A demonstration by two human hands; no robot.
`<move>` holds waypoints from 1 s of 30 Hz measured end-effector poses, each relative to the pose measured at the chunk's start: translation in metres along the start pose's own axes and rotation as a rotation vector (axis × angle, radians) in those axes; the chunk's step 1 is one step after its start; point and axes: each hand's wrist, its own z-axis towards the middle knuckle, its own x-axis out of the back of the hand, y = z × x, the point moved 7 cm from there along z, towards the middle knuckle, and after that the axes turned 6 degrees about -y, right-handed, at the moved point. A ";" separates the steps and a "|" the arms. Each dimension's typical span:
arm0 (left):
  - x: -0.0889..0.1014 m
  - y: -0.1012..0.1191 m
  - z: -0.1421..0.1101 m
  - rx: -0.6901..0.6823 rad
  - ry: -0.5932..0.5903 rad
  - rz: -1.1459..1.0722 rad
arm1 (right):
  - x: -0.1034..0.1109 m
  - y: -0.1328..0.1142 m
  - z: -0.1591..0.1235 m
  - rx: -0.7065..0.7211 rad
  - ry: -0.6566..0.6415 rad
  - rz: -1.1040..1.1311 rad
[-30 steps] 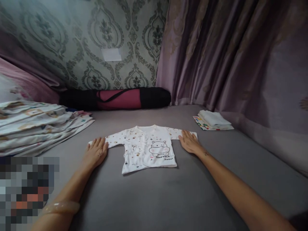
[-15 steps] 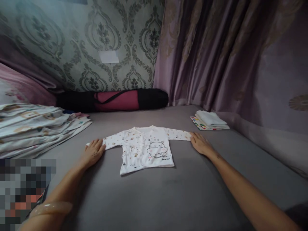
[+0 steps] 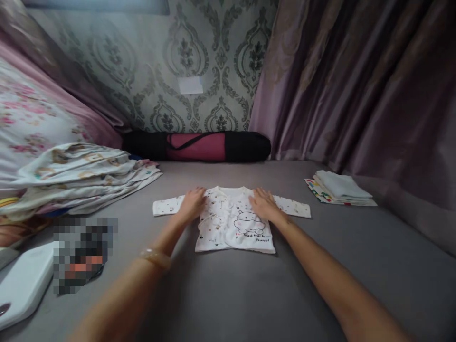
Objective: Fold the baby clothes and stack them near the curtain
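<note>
A small white baby shirt [image 3: 233, 223] lies spread flat, its sleeves stretched out to both sides and a bear-like cartoon printed on its front. My left hand [image 3: 192, 203] rests palm down where the left sleeve meets the body, fingers stretched out. On the other shoulder lies my right hand [image 3: 264, 203], also flat with its fingers extended. Both hands touch the cloth and cover parts of the shoulders. A pale bangle [image 3: 156, 258] circles my left wrist.
A grey sheet [image 3: 228, 294] covers the surface. Folded cloths [image 3: 342, 186] lie at the right, crumpled printed fabric [image 3: 89, 166] at the left. A black and maroon roll bag [image 3: 195, 146] lies along the wall. Near left are a white object [image 3: 26, 280] and a blurred-out patch.
Both hands have moved inward from the sleeve ends to the shoulders of the shirt. The view has turned left, bringing the white object into sight.
</note>
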 end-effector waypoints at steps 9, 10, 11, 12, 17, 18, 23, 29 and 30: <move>-0.048 0.035 0.032 0.153 -0.062 0.012 | -0.033 -0.040 0.036 -0.020 0.023 -0.014; -0.049 0.034 0.032 0.144 -0.070 0.005 | -0.035 -0.038 0.037 -0.019 0.013 -0.011; -0.048 0.033 0.032 0.136 -0.083 -0.006 | -0.035 -0.037 0.038 -0.017 -0.001 -0.006; -0.046 0.032 0.031 0.127 -0.100 -0.019 | -0.035 -0.036 0.038 -0.014 -0.017 0.004; -0.031 0.040 0.007 0.027 -0.135 -0.027 | -0.027 -0.056 0.015 0.120 -0.015 0.051; -0.031 0.043 -0.001 -0.003 -0.132 -0.018 | -0.026 -0.065 0.006 0.185 -0.005 0.045; -0.042 0.050 -0.030 -0.083 -0.167 -0.011 | -0.038 -0.094 -0.023 0.363 -0.074 -0.001; -0.027 0.054 -0.059 -0.114 -0.187 -0.026 | -0.038 -0.094 -0.043 0.405 -0.122 0.003; -0.026 0.057 -0.067 -0.140 -0.210 -0.030 | -0.038 -0.095 -0.048 0.422 -0.100 -0.001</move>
